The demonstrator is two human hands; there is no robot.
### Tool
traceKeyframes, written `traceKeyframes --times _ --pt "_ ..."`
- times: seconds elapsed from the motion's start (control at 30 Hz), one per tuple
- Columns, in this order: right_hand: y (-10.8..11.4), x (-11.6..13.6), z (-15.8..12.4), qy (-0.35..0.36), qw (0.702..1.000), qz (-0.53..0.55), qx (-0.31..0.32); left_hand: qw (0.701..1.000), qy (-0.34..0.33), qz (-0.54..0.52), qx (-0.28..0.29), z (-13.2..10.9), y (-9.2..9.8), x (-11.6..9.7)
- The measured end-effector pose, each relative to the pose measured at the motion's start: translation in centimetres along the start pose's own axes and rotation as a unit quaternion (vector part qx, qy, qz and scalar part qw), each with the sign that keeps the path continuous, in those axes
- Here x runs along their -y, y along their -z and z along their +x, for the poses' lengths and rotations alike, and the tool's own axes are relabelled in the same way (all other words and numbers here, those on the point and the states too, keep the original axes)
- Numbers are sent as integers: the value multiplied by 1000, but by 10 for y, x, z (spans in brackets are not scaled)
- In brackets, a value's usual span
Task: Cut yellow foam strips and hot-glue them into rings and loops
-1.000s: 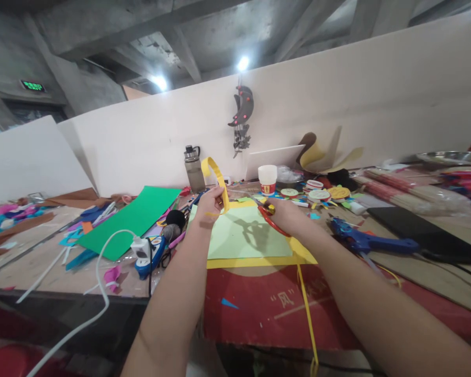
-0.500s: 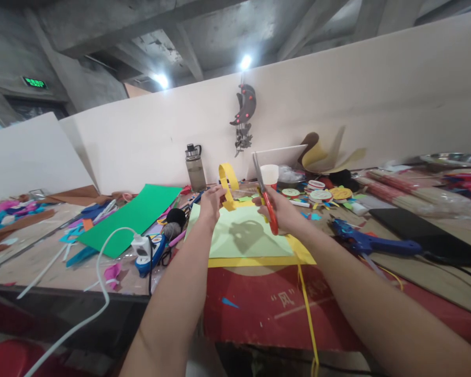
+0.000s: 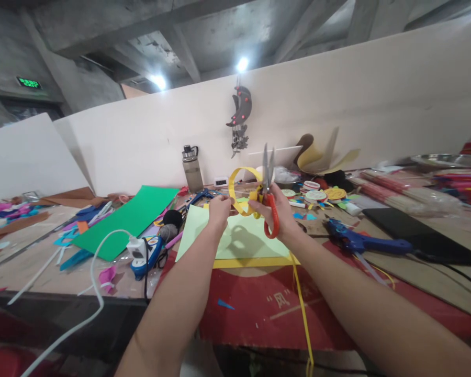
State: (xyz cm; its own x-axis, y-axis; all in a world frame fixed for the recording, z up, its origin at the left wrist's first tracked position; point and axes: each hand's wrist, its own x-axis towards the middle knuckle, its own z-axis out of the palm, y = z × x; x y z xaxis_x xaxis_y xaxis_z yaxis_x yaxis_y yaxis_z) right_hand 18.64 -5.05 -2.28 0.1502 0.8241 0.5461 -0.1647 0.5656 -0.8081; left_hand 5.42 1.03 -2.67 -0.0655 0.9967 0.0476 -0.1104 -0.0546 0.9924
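My left hand [image 3: 219, 213] pinches the left side of a yellow paper ring [image 3: 238, 178], which is held up above the table. In my right hand [image 3: 279, 213] are orange-handled scissors [image 3: 272, 214], blades pointing up and slightly apart. The fingers of that hand also touch the ring's right side, where small curled yellow pieces [image 3: 255, 198] bunch up. Beneath both hands lies a pale green sheet [image 3: 204, 243] over a yellow sheet [image 3: 251, 263]. A thin yellow strip [image 3: 304, 309] hangs from the sheets over the red board [image 3: 247, 303].
To the left lie a green sheet [image 3: 121, 225] and a power strip [image 3: 151, 256] with a white cable. A bottle [image 3: 192, 170] stands at the back. On the right are a blue glue gun [image 3: 365, 242], a black slab [image 3: 419, 235] and several round paper pieces [image 3: 316, 196].
The ring has moved right and turned its opening toward me. My right hand now meets it, and the scissor blades have spread. The view has shifted slightly.
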Motion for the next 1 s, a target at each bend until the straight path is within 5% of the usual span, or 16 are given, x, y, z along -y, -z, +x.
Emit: traceKeyframes --times 0.13,0.5,0.7,1.0 --pt "8 -4 7 7 998 27 -63 998 29 40 36 -5 -2 0" --pt "10 -5 8 -43 996 72 -37 995 39 32 90 -1 3 2" --pt "13 -12 12 -5 997 39 -69 989 -76 107 71 1 7 6" --pt "25 -1 20 83 976 -35 -200 949 -128 203 203 -6 -3 11"
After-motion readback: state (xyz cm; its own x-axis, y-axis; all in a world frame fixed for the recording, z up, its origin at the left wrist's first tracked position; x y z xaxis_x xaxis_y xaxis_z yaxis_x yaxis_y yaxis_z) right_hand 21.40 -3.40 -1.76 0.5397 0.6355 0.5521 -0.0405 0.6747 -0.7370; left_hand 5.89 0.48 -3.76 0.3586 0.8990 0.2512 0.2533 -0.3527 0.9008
